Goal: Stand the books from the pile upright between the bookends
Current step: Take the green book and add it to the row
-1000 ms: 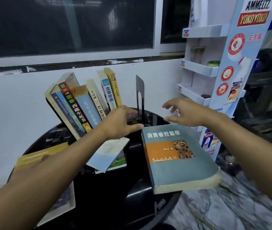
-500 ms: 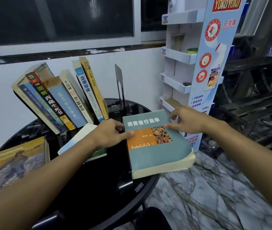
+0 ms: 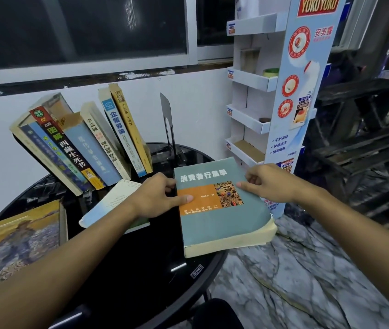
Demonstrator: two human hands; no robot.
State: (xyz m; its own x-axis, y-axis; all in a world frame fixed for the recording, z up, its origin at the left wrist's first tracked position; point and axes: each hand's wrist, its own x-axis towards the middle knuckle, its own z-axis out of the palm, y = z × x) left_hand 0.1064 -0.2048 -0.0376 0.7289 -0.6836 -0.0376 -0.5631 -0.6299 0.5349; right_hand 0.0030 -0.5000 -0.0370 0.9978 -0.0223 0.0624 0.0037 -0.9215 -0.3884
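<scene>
A thick grey-green book point(image 3: 222, 224) with an orange band lies flat at the right edge of the round black table point(image 3: 141, 269), overhanging it. My left hand point(image 3: 157, 195) grips its left edge, thumb on the orange band. My right hand point(image 3: 267, 181) holds its upper right edge, fingers on the cover. Several books point(image 3: 81, 148) lean leftward in a row at the back. To their right a black bookend point(image 3: 168, 124) stands upright, with a gap between. A thin pale book point(image 3: 110, 205) lies flat under my left wrist.
A large yellow-covered book point(image 3: 17, 238) lies at the table's left edge. A white cardboard display rack point(image 3: 271, 91) stands close on the right, behind the grey-green book. Dark wooden pallets point(image 3: 367, 150) sit further right. The floor is marbled stone.
Both hands have come down from near the bookend onto the grey-green book and closed on its two sides. The view has shifted right and downward.
</scene>
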